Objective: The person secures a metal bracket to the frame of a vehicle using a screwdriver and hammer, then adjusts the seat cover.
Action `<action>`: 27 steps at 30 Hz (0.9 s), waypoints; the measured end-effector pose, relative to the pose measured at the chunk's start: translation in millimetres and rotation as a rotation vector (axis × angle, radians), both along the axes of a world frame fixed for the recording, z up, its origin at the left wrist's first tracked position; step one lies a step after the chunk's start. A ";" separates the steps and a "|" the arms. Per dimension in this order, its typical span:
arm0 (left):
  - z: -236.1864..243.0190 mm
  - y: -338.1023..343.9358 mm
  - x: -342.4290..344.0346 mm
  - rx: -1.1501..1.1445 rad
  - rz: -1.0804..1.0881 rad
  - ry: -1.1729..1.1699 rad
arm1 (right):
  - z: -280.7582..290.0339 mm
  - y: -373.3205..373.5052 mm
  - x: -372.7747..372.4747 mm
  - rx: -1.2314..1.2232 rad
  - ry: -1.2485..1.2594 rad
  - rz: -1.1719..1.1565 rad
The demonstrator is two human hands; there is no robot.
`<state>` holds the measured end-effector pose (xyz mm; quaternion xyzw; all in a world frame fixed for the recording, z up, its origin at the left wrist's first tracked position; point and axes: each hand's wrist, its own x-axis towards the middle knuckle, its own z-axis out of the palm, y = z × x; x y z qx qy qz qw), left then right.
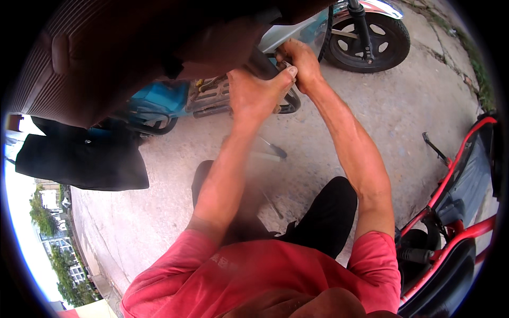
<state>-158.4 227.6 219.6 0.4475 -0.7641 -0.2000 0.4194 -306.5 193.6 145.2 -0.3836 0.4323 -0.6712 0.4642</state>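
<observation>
Both my arms reach up to the front of a blue vehicle point(161, 100). My left hand point(252, 95) is closed around the edge of a dark, rounded part point(261, 64), its thumb pointing right; the fingers behind are hidden. Close beside that thumb, my right hand point(302, 61) has curled fingers at the same spot. A small metallic bit shows between the hands, too small to name. Just below them is a black curved bar point(290, 103) of the vehicle.
A screwdriver-like tool point(277, 150) and another thin tool point(273, 206) lie on the concrete ground point(159, 175) between my knees. A front wheel point(368, 42) stands beyond my right hand. At right is a red-framed vehicle point(450, 228); brown padding point(122, 47) overhangs the upper left.
</observation>
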 end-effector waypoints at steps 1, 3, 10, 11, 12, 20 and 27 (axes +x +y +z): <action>-1.5 -0.8 2.0 -0.005 0.010 -0.011 | 4.9 3.5 2.4 0.036 -0.021 -0.043; -2.2 -1.6 4.9 -0.008 0.023 -0.033 | 26.6 20.0 7.7 0.105 -0.060 -0.134; 4.8 2.0 0.1 0.050 -0.006 0.007 | 10.2 105.5 8.0 0.045 0.207 -0.387; 7.5 3.0 -0.3 0.114 -0.011 0.014 | 7.9 113.1 12.0 0.019 0.213 -0.428; 11.1 4.9 -1.3 0.167 -0.013 0.022 | 6.4 118.3 17.5 -0.007 0.219 -0.468; 16.6 5.0 -1.7 0.275 -0.020 0.026 | 11.5 122.0 43.2 -0.045 0.196 -0.554; 11.6 2.5 0.6 0.196 -0.018 0.014 | 18.6 126.2 49.4 -0.098 0.396 -0.629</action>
